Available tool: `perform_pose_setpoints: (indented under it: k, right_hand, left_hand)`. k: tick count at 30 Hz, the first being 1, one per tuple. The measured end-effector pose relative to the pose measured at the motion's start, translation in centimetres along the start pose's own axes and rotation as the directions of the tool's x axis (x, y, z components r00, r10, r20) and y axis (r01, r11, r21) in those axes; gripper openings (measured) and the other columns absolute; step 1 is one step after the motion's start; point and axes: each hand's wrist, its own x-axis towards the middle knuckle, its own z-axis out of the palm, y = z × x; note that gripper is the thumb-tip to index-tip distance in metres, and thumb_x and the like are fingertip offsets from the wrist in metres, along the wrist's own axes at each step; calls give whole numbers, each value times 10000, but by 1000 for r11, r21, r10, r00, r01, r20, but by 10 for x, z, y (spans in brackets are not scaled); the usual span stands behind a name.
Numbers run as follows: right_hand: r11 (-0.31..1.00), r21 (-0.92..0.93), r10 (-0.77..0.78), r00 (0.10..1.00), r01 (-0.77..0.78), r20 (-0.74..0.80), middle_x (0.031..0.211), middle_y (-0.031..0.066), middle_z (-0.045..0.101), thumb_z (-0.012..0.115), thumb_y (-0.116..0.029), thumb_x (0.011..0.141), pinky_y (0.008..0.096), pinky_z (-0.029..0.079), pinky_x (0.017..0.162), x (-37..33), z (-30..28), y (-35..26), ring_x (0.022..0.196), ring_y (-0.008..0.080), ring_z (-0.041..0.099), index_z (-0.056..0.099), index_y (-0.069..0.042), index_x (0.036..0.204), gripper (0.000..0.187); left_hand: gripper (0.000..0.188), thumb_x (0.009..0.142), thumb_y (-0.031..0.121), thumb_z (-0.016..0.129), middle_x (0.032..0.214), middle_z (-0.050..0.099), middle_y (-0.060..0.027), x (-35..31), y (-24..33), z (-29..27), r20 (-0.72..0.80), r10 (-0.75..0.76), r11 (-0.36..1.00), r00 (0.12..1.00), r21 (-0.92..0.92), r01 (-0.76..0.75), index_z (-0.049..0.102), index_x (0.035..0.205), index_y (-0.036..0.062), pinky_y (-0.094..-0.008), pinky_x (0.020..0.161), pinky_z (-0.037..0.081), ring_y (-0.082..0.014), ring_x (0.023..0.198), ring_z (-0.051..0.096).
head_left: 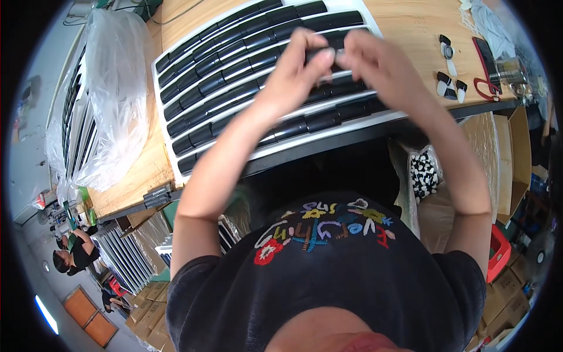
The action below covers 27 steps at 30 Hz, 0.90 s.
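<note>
Both hands meet over the far right part of a white tray. Rows of glossy black curved pieces fill this tray. My left hand is closed, its thumb and fingers pinched together. Fingertip to fingertip with it, my right hand is closed too, its fingers bent inward and smeared by motion. Something small and greyish shows between the fingertips, but its kind cannot be made out. Black pieces directly beneath the hands are partly hidden.
Small black-and-white parts lie on the wooden table at right, near a dark red phone and a glass jar. Clear plastic covers trays at left. Below hangs a bag of small parts. People work far left.
</note>
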Motion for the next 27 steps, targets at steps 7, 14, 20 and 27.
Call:
perform_pose_setpoints:
  k: [7, 14, 20, 27]
  right_hand:
    - [889, -441, 43, 983, -119, -178, 812, 223, 624, 564, -185, 915, 431, 480, 706, 113, -73, 135, 765, 329, 614, 615, 15, 842, 219]
    - [788, -612, -233, 890, -62, -391, 941, 218, 613, 599, -196, 916, 452, 475, 805, 92, -47, 115, 885, 386, 585, 634, 0, 875, 203]
    - [642, -663, -42, 846, -385, -532, 834, 121, 641, 718, -407, 879, 360, 496, 680, -28, -183, 167, 760, 237, 635, 609, -32, 1023, 416]
    - [584, -676, 79, 859, -451, -505, 887, 132, 661, 731, -254, 880, 369, 507, 708, -69, -155, 151, 798, 244, 651, 607, -21, 1070, 325]
  left_hand:
    - [312, 949, 120, 586, 1152, 533, -154, 132, -44, -118, 89, 367, 124, 926, 982, -144, 621, 1217, 276, -458, 901, 461, -360, 1085, 506]
    - [192, 931, 135, 596, 1132, 549, -119, 137, -38, -145, 169, 204, 40, 964, 983, -180, 584, 1116, 183, -490, 882, 438, -339, 1103, 517]
    - [205, 974, 103, 582, 1121, 605, -146, 120, -15, -95, 17, 400, 478, 916, 849, -225, 475, 1142, 58, -450, 811, 494, -370, 902, 638]
    - [298, 927, 138, 712, 945, 661, -24, 35, 0, 19, -55, 31, 994, 998, -104, -36, 577, 1166, 21, -228, 720, 493, -78, 786, 598]
